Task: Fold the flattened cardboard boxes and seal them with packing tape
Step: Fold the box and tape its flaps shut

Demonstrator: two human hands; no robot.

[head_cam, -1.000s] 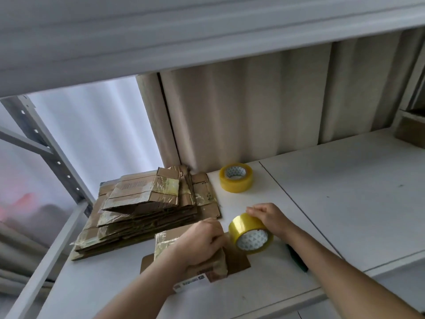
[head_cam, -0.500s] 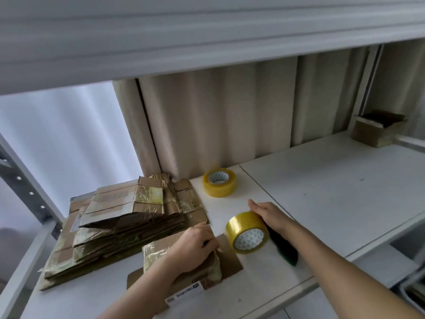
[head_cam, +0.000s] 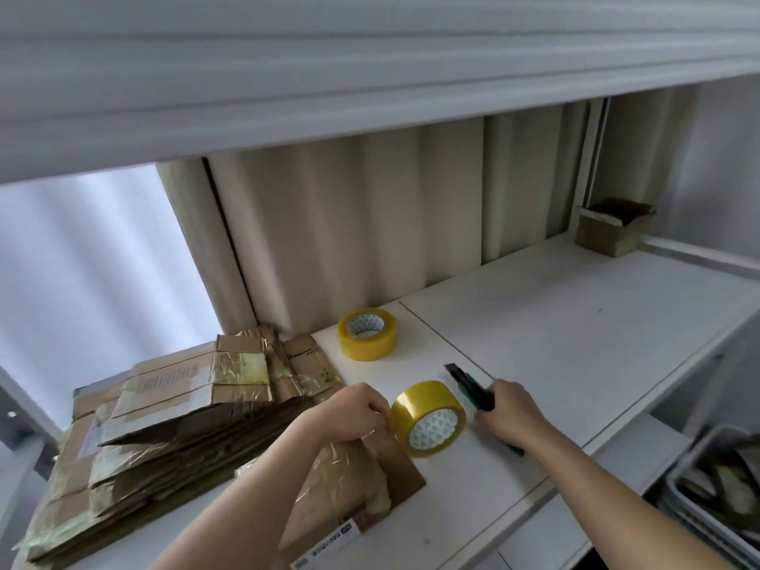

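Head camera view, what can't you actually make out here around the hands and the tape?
- Box cutter: rear hidden in the right hand; blade state too blurred.
- Left hand fingertips: curled under, grip on tape end unclear.
- Box label: cut off by the bottom edge, too small.
- Bin: cropped at right.

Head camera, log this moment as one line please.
left hand pinches tape end at box | right hand grips cutter | tape roll on edge between hands
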